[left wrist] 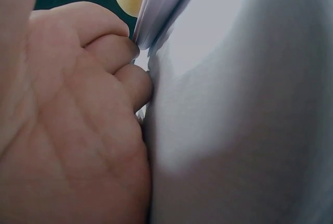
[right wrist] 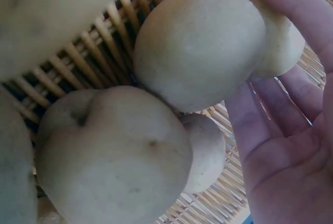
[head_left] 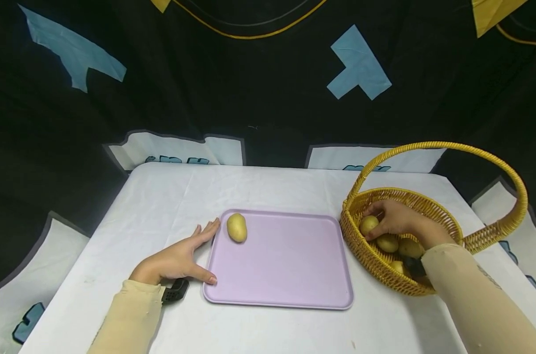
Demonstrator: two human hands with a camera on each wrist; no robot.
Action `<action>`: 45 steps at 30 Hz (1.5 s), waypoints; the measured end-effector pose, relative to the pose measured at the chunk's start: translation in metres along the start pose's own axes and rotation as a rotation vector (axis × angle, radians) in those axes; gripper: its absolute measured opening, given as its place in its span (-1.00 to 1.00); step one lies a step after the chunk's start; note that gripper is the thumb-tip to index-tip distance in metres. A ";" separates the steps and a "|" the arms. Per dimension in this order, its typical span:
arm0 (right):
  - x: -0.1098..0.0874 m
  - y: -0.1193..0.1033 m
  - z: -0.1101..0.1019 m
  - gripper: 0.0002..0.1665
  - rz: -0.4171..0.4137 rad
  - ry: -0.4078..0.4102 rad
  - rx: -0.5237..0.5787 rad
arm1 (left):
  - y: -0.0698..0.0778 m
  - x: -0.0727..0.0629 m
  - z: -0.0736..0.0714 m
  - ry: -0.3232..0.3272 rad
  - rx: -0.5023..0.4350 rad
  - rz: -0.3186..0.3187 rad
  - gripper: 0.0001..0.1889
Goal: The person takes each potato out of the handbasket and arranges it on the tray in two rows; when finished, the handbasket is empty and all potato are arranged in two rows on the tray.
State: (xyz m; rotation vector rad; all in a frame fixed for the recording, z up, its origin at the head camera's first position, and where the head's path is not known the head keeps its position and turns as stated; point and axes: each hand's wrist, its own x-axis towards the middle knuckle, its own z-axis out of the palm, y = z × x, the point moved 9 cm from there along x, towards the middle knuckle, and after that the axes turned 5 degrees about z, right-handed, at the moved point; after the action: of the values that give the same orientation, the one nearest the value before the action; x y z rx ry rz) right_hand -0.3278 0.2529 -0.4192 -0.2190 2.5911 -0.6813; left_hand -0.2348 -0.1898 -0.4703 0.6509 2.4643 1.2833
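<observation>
A pale purple tray (head_left: 281, 260) lies flat on the table with one yellow potato (head_left: 237, 227) near its far left corner. My left hand (head_left: 181, 258) rests at the tray's left edge, thumb and fingers spread along the rim. In the left wrist view, the fingertips touch the tray's side (left wrist: 169, 0). At the right, my right hand (head_left: 396, 219) reaches into a wicker basket (head_left: 356, 246) and holds a potato (head_left: 368, 225) between thumb and fingers. Several other potatoes (right wrist: 117, 156) lie below it in the basket.
The basket's tall arched handle (head_left: 446, 145) rises over my right forearm. A white cloth (head_left: 259, 329) covers the table. Behind hangs a black curtain (head_left: 250, 88) with blue and yellow patches.
</observation>
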 end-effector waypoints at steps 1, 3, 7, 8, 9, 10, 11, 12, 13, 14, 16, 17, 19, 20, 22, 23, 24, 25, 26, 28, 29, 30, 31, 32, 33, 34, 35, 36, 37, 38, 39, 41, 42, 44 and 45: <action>-0.001 -0.001 -0.001 -0.22 -0.009 0.004 -0.005 | 0.000 0.000 0.000 0.000 -0.001 0.002 0.40; -0.003 -0.004 -0.003 -0.20 -0.031 0.019 -0.015 | 0.000 0.001 0.000 0.000 -0.002 0.004 0.40; -0.009 -0.011 -0.011 -0.18 -0.073 0.065 -0.040 | -0.002 0.000 0.000 0.000 -0.003 -0.004 0.40; -0.011 -0.013 -0.013 -0.18 -0.077 0.077 -0.042 | -0.002 0.000 0.001 -0.001 -0.003 -0.007 0.40; -0.014 -0.014 -0.016 -0.18 -0.076 0.088 -0.044 | -0.002 0.000 0.001 -0.001 -0.001 -0.008 0.40; -0.016 -0.015 -0.019 -0.18 -0.070 0.101 -0.040 | -0.003 0.000 0.001 -0.002 0.000 -0.008 0.40; -0.020 -0.016 -0.021 -0.17 -0.060 0.115 -0.033 | -0.003 0.000 0.001 -0.003 0.001 -0.009 0.40; -0.024 -0.017 -0.024 -0.17 -0.048 0.127 -0.022 | -0.003 0.000 0.002 -0.006 0.002 -0.008 0.40; -0.028 -0.018 -0.028 -0.16 -0.033 0.141 -0.011 | -0.003 0.001 0.002 -0.007 0.003 -0.006 0.40; -0.032 -0.018 -0.031 -0.15 -0.026 0.155 -0.001 | -0.002 0.002 0.002 -0.007 0.005 -0.005 0.40; -0.040 -0.020 -0.037 -0.14 -0.018 0.185 0.013 | -0.002 0.003 0.003 -0.007 0.006 -0.005 0.40; -0.044 -0.021 -0.039 -0.13 -0.023 0.194 0.019 | -0.002 0.003 0.003 -0.008 0.005 -0.008 0.40; -0.052 -0.023 -0.041 -0.12 -0.040 0.212 0.025 | -0.002 0.003 0.004 -0.009 0.003 -0.014 0.41; -0.055 -0.025 -0.042 -0.12 -0.054 0.222 0.027 | -0.002 0.003 0.004 -0.009 0.002 -0.015 0.41; -0.062 -0.029 -0.041 -0.13 -0.076 0.244 0.044 | -0.003 0.003 0.005 -0.010 0.002 -0.019 0.41; -0.065 -0.031 -0.040 -0.13 -0.088 0.255 0.064 | -0.003 0.003 0.005 -0.011 0.002 -0.021 0.41; -0.068 -0.035 -0.040 -0.14 -0.102 0.269 0.088 | -0.003 0.002 0.005 -0.010 0.004 -0.022 0.41; -0.071 -0.039 -0.039 -0.16 -0.121 0.284 0.118 | -0.002 0.002 0.004 -0.007 0.003 -0.022 0.41; -0.073 -0.044 -0.037 -0.17 -0.142 0.297 0.155 | -0.002 0.002 0.004 -0.006 0.003 -0.023 0.41; -0.076 -0.056 -0.035 -0.21 -0.191 0.324 0.228 | -0.002 0.001 0.003 -0.002 0.001 -0.022 0.41; -0.077 -0.063 -0.033 -0.22 -0.222 0.336 0.260 | -0.002 0.001 0.003 -0.002 -0.001 -0.022 0.41; -0.079 -0.070 -0.032 -0.24 -0.252 0.350 0.282 | -0.001 0.001 0.003 -0.002 -0.002 -0.021 0.41; -0.079 -0.076 -0.029 -0.25 -0.275 0.359 0.310 | -0.001 0.001 0.003 -0.003 -0.004 -0.021 0.41; -0.079 -0.082 -0.026 -0.25 -0.293 0.365 0.334 | -0.001 0.001 0.003 -0.006 -0.006 -0.021 0.41; -0.079 -0.088 -0.023 -0.26 -0.312 0.372 0.358 | -0.001 0.001 0.003 -0.007 -0.006 -0.019 0.41; -0.077 -0.093 -0.019 -0.26 -0.328 0.370 0.385 | -0.001 0.001 0.003 -0.008 -0.008 -0.018 0.40; -0.074 -0.098 -0.014 -0.25 -0.342 0.364 0.409 | -0.001 0.001 0.003 -0.008 -0.009 -0.017 0.40; -0.071 -0.104 -0.009 -0.25 -0.350 0.357 0.431 | -0.001 0.001 0.003 -0.009 -0.010 -0.016 0.40; -0.067 -0.110 -0.004 -0.24 -0.363 0.342 0.461 | -0.001 0.001 0.002 -0.008 -0.011 -0.016 0.40; -0.062 -0.116 0.003 -0.24 -0.375 0.322 0.486 | -0.001 0.001 0.002 -0.007 -0.013 -0.016 0.40; -0.057 -0.122 0.009 -0.23 -0.387 0.302 0.506 | 0.000 0.001 0.001 -0.006 -0.016 -0.016 0.40; -0.045 -0.135 0.022 -0.23 -0.403 0.257 0.525 | -0.001 0.000 0.000 -0.007 -0.018 -0.021 0.41; -0.039 -0.141 0.029 -0.24 -0.411 0.235 0.528 | -0.001 0.000 0.000 -0.007 -0.019 -0.024 0.41; -0.028 -0.152 0.044 -0.24 -0.416 0.193 0.512 | -0.001 0.000 0.000 -0.009 -0.018 -0.030 0.42; -0.024 -0.157 0.050 -0.24 -0.414 0.181 0.491 | -0.001 0.000 0.000 -0.010 -0.017 -0.032 0.42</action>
State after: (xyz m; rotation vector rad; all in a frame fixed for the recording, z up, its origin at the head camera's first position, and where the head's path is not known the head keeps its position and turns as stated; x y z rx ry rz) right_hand -0.2779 0.1020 -0.3710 -0.5622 2.4618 -1.5168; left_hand -0.2354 -0.1907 -0.4712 0.6095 2.4431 1.2839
